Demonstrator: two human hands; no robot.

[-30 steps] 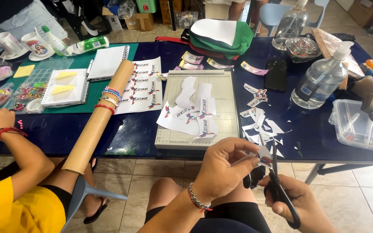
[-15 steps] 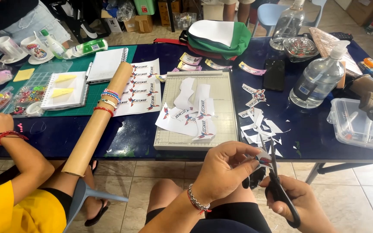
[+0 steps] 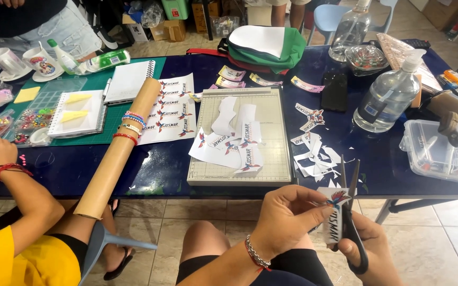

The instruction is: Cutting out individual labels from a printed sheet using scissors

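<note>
Two hands | left hand (image 3: 287,220) pinches sticker (image 3: 336,214) | right hand (image 3: 369,251) grips scissors (image 3: 352,212)

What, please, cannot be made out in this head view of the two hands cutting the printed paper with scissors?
- Right hand: cut off by the bottom edge; its fingers are hidden in the scissors handles.
- Printed paper piece: partly covered by the left hand and the blades, so the cut line is unclear.
- Clear plastic box: cut off by the right edge.
- Beads in the tray: too small to tell apart.
</note>
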